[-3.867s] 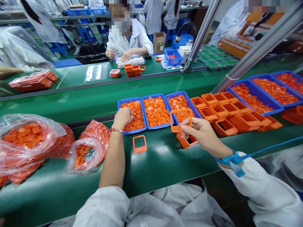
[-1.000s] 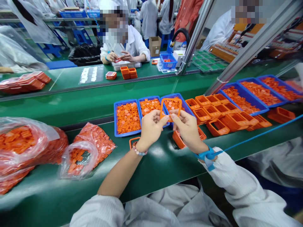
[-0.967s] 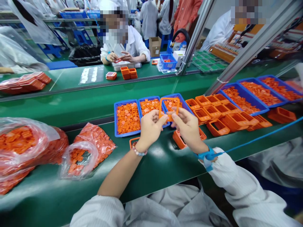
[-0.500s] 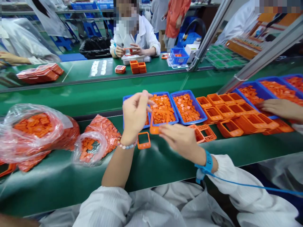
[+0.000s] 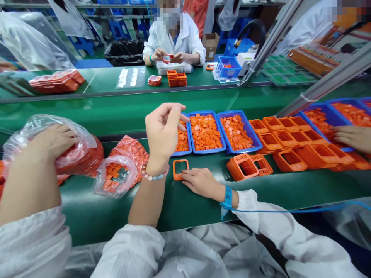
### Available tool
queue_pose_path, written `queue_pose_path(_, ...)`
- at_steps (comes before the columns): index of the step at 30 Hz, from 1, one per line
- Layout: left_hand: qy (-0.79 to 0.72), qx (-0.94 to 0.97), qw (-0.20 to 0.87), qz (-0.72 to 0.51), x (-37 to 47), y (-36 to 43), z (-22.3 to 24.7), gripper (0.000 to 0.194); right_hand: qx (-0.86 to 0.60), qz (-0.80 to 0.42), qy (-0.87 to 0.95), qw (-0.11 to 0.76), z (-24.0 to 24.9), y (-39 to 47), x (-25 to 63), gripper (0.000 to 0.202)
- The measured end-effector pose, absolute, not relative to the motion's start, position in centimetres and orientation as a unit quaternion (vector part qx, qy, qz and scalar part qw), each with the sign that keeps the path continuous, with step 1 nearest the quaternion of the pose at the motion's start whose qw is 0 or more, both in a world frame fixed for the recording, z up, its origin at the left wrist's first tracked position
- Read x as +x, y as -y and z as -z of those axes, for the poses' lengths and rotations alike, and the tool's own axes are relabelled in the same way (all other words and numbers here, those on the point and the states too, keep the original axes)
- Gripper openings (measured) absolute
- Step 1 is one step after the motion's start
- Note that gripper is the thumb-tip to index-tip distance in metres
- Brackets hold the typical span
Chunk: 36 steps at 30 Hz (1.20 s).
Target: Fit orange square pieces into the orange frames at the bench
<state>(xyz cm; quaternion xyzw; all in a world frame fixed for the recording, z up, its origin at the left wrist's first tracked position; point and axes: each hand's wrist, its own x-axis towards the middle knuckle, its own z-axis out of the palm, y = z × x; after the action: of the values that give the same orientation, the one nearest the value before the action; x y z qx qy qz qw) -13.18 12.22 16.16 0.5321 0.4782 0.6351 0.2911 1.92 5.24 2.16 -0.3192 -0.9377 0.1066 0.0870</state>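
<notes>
My left hand [image 5: 162, 133] is raised in front of the blue trays, its fingers curled in. Whether a small piece sits between its fingertips cannot be made out. On the green table, a rectangular orange plastic frame [image 5: 176, 177] with an open middle lies flat. My right hand [image 5: 204, 183] grips this frame by its lower right edge, palm down. Beyond my hands, small flat orange pieces fill a middle blue tray [image 5: 206, 133] and a right blue tray [image 5: 236, 133]. A third blue tray [image 5: 182, 143] is partly hidden behind my left hand.
To the right stand stacked orange frames [image 5: 243, 166] and rows of more stacks [image 5: 285, 135]. A neighbour's hand [image 5: 352, 137] reaches into a tray there. On the left, another person's hand [image 5: 55, 141] is in a plastic bag [image 5: 89, 154] beside a smaller bag [image 5: 136, 150]. Opposite sits a co-worker [image 5: 174, 42].
My right hand has come down from a raised frame to the one lying on the table. My left hand stays raised. Another person's arm has entered at left, into the large bag.
</notes>
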Motion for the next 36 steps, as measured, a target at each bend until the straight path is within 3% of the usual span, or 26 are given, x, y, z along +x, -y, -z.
queue_pose_path(7,-0.475,0.53,0.291,-0.639,-12.9,-12.4,-16.1,0.021,-0.276,-0.059,0.945,0.168,-7.3,-5.3,6.9,0.025)
queue_pose_path(13,-0.474,0.533,0.29,-0.638,-12.4,-12.4,-16.1,0.018,-0.367,-0.048,0.922,0.114,-11.6,-8.6,18.3,0.038)
queue_pose_path(17,-0.474,0.535,0.29,-0.636,-12.1,-12.5,-16.0,0.016,-0.477,0.004,0.877,0.052,-10.6,-9.6,24.9,0.038)
queue_pose_path(21,-0.474,0.539,0.295,-0.63,-11.5,-12.7,-15.9,0.012,-0.502,-0.03,0.865,-0.013,-8.6,-8.8,27.0,0.047)
queue_pose_path(26,-0.486,0.551,0.304,-0.606,-10.8,-12.7,-15.7,0.009,-0.46,-0.061,0.886,-0.003,-7.1,-8.5,26.2,0.064)
queue_pose_path(31,-0.487,0.556,0.308,-0.599,-10.6,-12.8,-15.5,0.009,-0.442,-0.063,0.895,0.003,-7.3,-8.9,26.8,0.061)
queue_pose_path(36,-0.486,0.562,0.305,-0.596,-10.6,-12.8,-15.4,0.009,-0.464,-0.066,0.883,-0.005,-7.6,-8.9,27.7,0.071)
